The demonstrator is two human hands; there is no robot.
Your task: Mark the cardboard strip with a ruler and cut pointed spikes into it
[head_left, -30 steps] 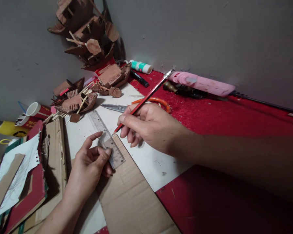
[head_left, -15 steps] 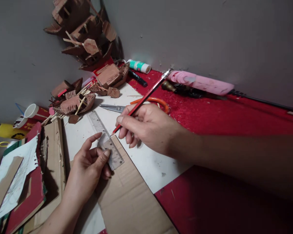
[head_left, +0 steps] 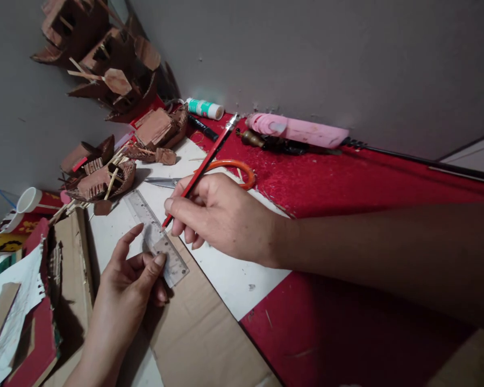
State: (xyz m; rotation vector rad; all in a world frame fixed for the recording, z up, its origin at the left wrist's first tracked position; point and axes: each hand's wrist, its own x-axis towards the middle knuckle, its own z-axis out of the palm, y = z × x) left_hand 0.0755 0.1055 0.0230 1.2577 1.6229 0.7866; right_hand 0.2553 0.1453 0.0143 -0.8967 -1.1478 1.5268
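A clear ruler (head_left: 174,264) lies over the near end of a white sheet and across the corner of a brown cardboard piece (head_left: 201,322). My left hand (head_left: 131,279) grips the ruler's edge between thumb and fingers, its index finger raised. In my right hand (head_left: 210,212) is a red pencil (head_left: 199,174), held slanted, its tip down at the ruler's edge near the cardboard's corner. Orange-handled scissors (head_left: 246,171) lie just beyond my right hand, partly hidden by it.
Brown cardboard model boats (head_left: 100,180) stand at the back left. A pink glue gun (head_left: 302,130), a glue stick (head_left: 205,108) and a black marker (head_left: 203,128) lie along the wall. Cups (head_left: 29,201) and stacked cardboard (head_left: 73,258) are at left.
The whole view has shifted, so things appear farther left. The pencil tip now sits over the ruler's edge, slightly nearer my left hand. Both hands keep their holds.
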